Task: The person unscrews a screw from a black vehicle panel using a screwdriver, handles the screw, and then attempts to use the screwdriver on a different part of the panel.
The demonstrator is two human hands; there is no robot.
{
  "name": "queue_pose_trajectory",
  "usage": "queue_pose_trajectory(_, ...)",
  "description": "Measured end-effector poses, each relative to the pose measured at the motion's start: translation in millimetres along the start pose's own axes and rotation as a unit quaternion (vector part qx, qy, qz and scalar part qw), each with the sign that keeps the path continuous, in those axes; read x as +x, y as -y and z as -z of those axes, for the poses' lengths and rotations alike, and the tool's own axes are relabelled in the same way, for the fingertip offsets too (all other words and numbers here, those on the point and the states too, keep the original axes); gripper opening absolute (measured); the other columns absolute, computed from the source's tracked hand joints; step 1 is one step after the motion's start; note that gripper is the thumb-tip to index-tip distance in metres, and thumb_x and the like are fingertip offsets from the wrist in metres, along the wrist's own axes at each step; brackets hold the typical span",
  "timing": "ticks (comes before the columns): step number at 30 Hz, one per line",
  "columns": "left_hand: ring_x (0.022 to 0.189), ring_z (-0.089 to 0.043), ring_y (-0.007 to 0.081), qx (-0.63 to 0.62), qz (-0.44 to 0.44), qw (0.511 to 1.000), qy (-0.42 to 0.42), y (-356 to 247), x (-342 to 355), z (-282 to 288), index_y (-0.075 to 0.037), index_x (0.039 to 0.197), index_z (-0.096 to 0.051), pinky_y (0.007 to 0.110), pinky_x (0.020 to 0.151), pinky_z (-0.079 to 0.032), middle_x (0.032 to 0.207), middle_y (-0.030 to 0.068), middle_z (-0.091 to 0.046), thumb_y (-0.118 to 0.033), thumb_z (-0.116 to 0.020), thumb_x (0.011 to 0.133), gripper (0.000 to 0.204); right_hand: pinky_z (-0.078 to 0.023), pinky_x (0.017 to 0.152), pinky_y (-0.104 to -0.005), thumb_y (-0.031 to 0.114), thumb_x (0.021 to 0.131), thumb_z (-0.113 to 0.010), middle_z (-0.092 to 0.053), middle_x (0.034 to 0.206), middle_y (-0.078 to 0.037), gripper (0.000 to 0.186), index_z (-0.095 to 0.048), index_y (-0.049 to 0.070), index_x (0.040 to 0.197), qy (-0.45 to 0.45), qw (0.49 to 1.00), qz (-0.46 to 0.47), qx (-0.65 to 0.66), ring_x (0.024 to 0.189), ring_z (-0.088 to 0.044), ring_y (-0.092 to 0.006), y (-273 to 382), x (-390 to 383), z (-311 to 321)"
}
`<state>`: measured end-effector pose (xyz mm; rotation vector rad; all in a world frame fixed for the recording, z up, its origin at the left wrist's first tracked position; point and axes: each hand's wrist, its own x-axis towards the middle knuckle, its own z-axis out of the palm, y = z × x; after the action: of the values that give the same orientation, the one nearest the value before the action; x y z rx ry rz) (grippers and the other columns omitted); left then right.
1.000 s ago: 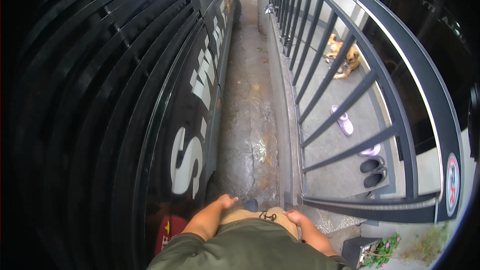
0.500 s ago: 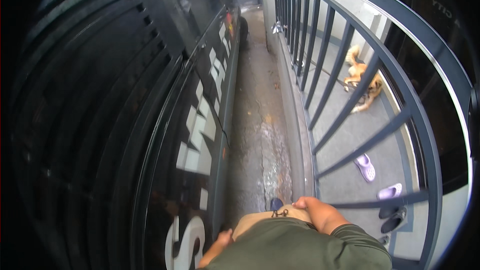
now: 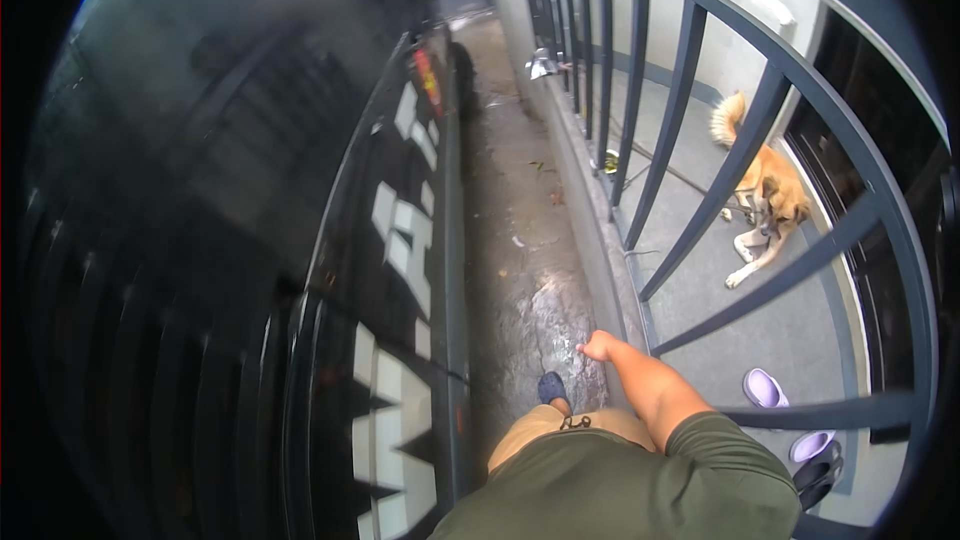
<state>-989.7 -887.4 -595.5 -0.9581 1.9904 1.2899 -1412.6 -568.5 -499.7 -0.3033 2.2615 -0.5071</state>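
My right arm reaches forward beside the railing (image 3: pixel 690 50), and my right hand (image 3: pixel 597 346) hangs over the wet concrete path (image 3: pixel 530 270). Its fingers look loosely curled, with nothing visible in them. The hand is nearest to the low concrete curb (image 3: pixel 600 280) under the bars and seems apart from it. My left hand is out of view. Below me, one foot in a dark blue clog (image 3: pixel 551 387) stands on the path.
A black vehicle (image 3: pixel 330 280) with large white lettering walls the left side. Behind the railing a tan dog (image 3: pixel 775 185) lies on the grey porch floor (image 3: pixel 690 280). Lilac clogs (image 3: pixel 765 388) and black footwear (image 3: pixel 818 475) sit there too.
I have moved forward along the path. My right hand has swung ahead from beside my shorts, and my left hand has left the view. The dog's head now shows between the bars.
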Motion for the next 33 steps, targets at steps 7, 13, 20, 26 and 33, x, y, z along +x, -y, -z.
queue_pose_trajectory(7, 0.092, -0.064, 0.0173, -0.214, 0.116, 0.969, -0.033, -245.6, 57.8, 95.6, -0.007, 0.122, -0.059, 0.032, 0.073, -0.051, 0.112, 0.0091, -0.067, -0.036, -0.055, 0.101, 0.036, -0.046, 0.101, -0.0415, 0.053, 0.087, -0.061, -0.061, 0.126, -0.027, 0.067, -0.066, -0.009, 0.112, -0.060, 0.989, -0.103, 0.092, 0.123, -0.055, -0.0405, 23.0, 119.0, 97.8)
queue_pose_trajectory(13, 0.091, -0.064, 0.0159, -0.200, 0.010, 0.978, -0.061, -337.6, 107.4, 102.9, -0.009, 0.125, -0.058, 0.032, 0.074, -0.051, 0.110, 0.0070, -0.067, -0.034, -0.057, 0.100, 0.035, -0.029, 0.112, -0.0591, 0.041, 0.088, -0.060, -0.024, 0.158, -0.018, 0.070, -0.040, 0.003, 0.144, -0.067, 0.983, -0.158, -0.063, 0.145, -0.019, -0.0462, -29.1, 276.0, 181.6)
queue_pose_trajectory(20, 0.076, -0.063, 0.0122, -0.092, 0.080, 0.988, -0.096, -200.6, 89.2, 71.0, -0.005, 0.101, -0.067, 0.028, 0.062, -0.051, 0.085, 0.0038, -0.067, -0.031, -0.063, 0.097, 0.027, -0.017, 0.115, -0.0646, 0.042, 0.087, -0.062, -0.003, 0.163, -0.021, 0.094, -0.011, 0.002, 0.155, -0.080, 0.929, -0.327, 0.152, 0.147, -0.008, -0.0492, 15.2, 332.4, 280.1)
queue_pose_trajectory(26, 0.076, -0.063, 0.0125, -0.150, 0.206, 0.963, -0.084, -267.5, 96.7, 67.6, -0.004, 0.102, -0.067, 0.028, 0.063, -0.052, 0.085, 0.0040, -0.068, -0.031, -0.064, 0.096, 0.028, -0.008, 0.118, -0.0617, 0.035, 0.086, -0.063, 0.006, 0.164, -0.018, 0.095, -0.007, 0.002, 0.156, -0.148, 0.893, -0.406, 0.126, 0.145, -0.005, -0.0558, -1.5, 324.4, 306.8)
queue_pose_trajectory(33, 0.076, -0.063, 0.0129, -0.165, 0.232, 0.954, -0.089, -301.0, 102.8, 88.8, -0.004, 0.103, -0.067, 0.028, 0.065, -0.052, 0.086, 0.0043, -0.068, -0.032, -0.064, 0.096, 0.029, -0.009, 0.118, -0.0626, 0.049, 0.087, -0.059, -0.005, 0.164, -0.017, 0.085, -0.027, 0.010, 0.155, -0.325, 0.826, -0.451, 0.100, 0.143, -0.006, -0.0589, -18.9, 367.4, 266.2)
